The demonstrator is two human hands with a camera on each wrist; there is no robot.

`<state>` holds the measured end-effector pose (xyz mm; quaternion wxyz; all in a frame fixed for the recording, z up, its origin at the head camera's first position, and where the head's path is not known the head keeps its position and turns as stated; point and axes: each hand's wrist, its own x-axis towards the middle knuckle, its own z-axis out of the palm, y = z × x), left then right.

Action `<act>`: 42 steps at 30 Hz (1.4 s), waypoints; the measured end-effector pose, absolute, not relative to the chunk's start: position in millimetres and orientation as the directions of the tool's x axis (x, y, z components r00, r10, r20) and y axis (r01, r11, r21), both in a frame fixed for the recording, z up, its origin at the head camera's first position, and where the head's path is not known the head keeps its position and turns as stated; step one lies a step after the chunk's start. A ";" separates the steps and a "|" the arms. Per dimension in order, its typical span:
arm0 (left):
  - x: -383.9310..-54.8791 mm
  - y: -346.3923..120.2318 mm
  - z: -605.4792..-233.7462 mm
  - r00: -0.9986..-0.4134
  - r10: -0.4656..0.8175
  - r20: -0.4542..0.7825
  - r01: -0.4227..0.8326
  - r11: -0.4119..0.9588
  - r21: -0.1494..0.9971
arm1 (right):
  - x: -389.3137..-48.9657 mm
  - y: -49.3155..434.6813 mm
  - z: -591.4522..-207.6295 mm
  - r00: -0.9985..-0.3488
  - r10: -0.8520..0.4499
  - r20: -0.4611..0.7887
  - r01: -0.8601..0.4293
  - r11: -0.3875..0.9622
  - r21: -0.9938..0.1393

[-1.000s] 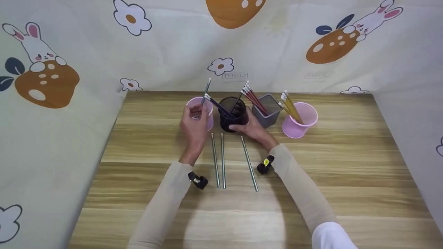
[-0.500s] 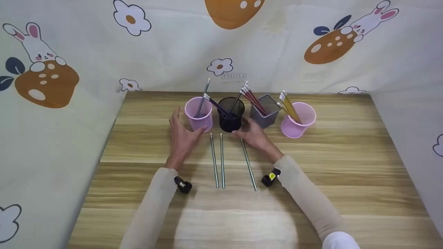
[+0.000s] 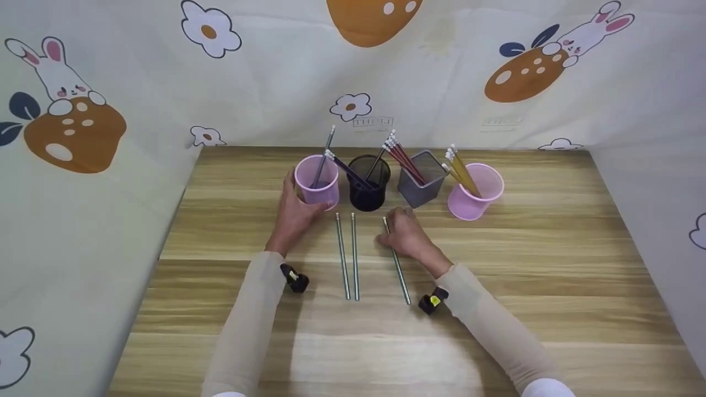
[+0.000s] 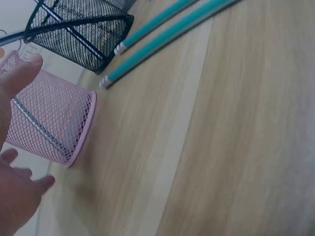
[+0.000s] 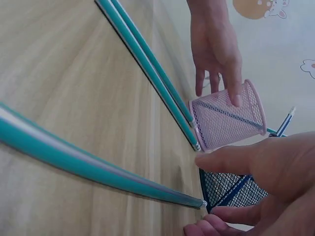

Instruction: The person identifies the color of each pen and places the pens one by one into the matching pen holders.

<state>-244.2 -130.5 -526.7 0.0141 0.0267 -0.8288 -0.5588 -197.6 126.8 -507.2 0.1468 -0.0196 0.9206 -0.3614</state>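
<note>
At the leftmost pink mesh pencil cup, my left hand has its thumb at the front and its fingers along the left side. In the left wrist view, the fingers lie loosely spread and a gap shows between them and the cup. One teal pencil leans inside this cup. My right hand is low over the eraser end of a single teal pencil on the table. In the right wrist view, that end lies between the parted thumb and fingers. Two more teal pencils lie side by side to its left.
To the right stand a black mesh cup with dark pencils, a grey square mesh holder with red pencils, and another pink cup with yellow pencils. A patterned cloth wall rises behind the wooden table.
My left hand let go of the teal pencil inside the pink cup, then came down beside that cup. My right hand left the black cup and moved toward me, over the single pencil.
</note>
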 end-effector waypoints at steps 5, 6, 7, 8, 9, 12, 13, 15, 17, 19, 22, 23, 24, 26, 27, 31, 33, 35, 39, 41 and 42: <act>-249.8 -130.4 -535.3 -0.999 -0.035 0.022 0.010 0.318 0.948 | -193.4 125.0 -509.4 -0.953 -0.144 -0.267 0.061 0.772 -0.632; -250.4 -130.3 -536.7 -0.999 -0.035 0.029 0.017 0.306 0.952 | -193.0 125.1 -510.0 -0.954 -0.146 -0.262 0.055 0.773 -0.632; -251.1 -130.0 -537.6 -0.999 -0.034 0.038 0.027 0.291 0.956 | -192.5 125.2 -510.4 -0.954 -0.150 -0.258 0.052 0.769 -0.637; -251.8 -129.5 -538.2 -0.998 -0.037 0.047 0.035 0.284 0.958 | -192.1 125.5 -510.8 -0.955 -0.152 -0.254 0.050 0.764 -0.644; -252.8 -128.8 -538.4 -0.997 -0.035 0.063 0.052 0.265 0.963 | -191.8 126.0 -511.0 -0.956 -0.150 -0.252 0.053 0.758 -0.650; -257.0 -126.5 -537.5 -0.992 -0.026 0.124 0.116 0.207 0.971 | -191.3 127.9 -511.1 -0.959 -0.147 -0.243 0.052 0.750 -0.660; -258.6 -125.9 -536.9 -0.990 -0.025 0.140 0.133 0.189 0.973 | -191.3 128.2 -510.9 -0.958 -0.148 -0.245 0.054 0.746 -0.664; -261.2 -124.7 -535.2 -0.986 -0.022 0.164 0.159 0.152 0.975 | -191.8 127.9 -510.9 -0.957 -0.149 -0.251 0.059 0.743 -0.666; -263.2 -124.0 -533.6 -0.987 -0.024 0.162 0.157 0.135 0.978 | -192.7 126.8 -511.2 -0.954 -0.152 -0.258 0.062 0.742 -0.667; -264.3 -124.2 -532.6 -0.989 -0.024 0.146 0.142 0.130 0.981 | -193.3 125.5 -511.5 -0.952 -0.153 -0.264 0.066 0.740 -0.669; -265.7 -125.5 -531.8 -0.992 -0.017 0.128 0.124 0.140 0.982 | -193.2 124.5 -511.6 -0.953 -0.153 -0.261 0.066 0.737 -0.673; -266.0 -126.3 -531.6 -0.992 -0.017 0.124 0.120 0.148 0.982 | -193.0 124.3 -511.4 -0.952 -0.155 -0.263 0.068 0.731 -0.679; -266.2 -127.1 -531.5 -0.993 -0.016 0.119 0.116 0.154 0.981 | -192.8 124.0 -511.1 -0.951 -0.161 -0.263 0.066 0.727 -0.684; -266.8 -128.4 -531.3 -0.994 -0.013 0.109 0.106 0.168 0.980 | -192.4 123.8 -510.4 -0.948 -0.173 -0.268 0.064 0.720 -0.691; -267.2 -128.8 -531.4 -0.995 -0.010 0.101 0.098 0.176 0.979 | -192.4 123.9 -509.8 -0.945 -0.182 -0.272 0.062 0.717 -0.695; -268.9 -129.1 -531.0 -0.997 -0.003 0.075 0.073 0.203 0.976 | -192.7 125.1 -505.2 -0.935 -0.229 -0.272 0.040 0.694 -0.719; -269.6 -128.4 -531.1 -0.998 -0.003 0.062 0.060 0.212 0.975 | -192.2 126.0 -501.4 -0.930 -0.259 -0.261 0.018 0.676 -0.737; -270.1 -127.4 -531.5 -0.998 0.003 0.058 0.057 0.207 0.977 | -191.3 126.6 -497.0 -0.928 -0.287 -0.238 -0.015 0.667 -0.745; -270.2 -126.2 -534.0 -0.998 0.012 0.058 0.059 0.188 0.980 | -189.4 124.3 -487.3 -0.927 -0.339 -0.160 -0.104 0.643 -0.759; -269.3 -126.3 -535.5 -0.998 0.023 0.061 0.064 0.179 0.982 | -188.6 121.3 -482.5 -0.924 -0.362 -0.122 -0.135 0.610 -0.781; -268.8 -126.9 -536.4 -0.998 0.026 0.062 0.066 0.173 0.983 | -188.4 119.4 -480.1 -0.921 -0.371 -0.114 -0.138 0.589 -0.796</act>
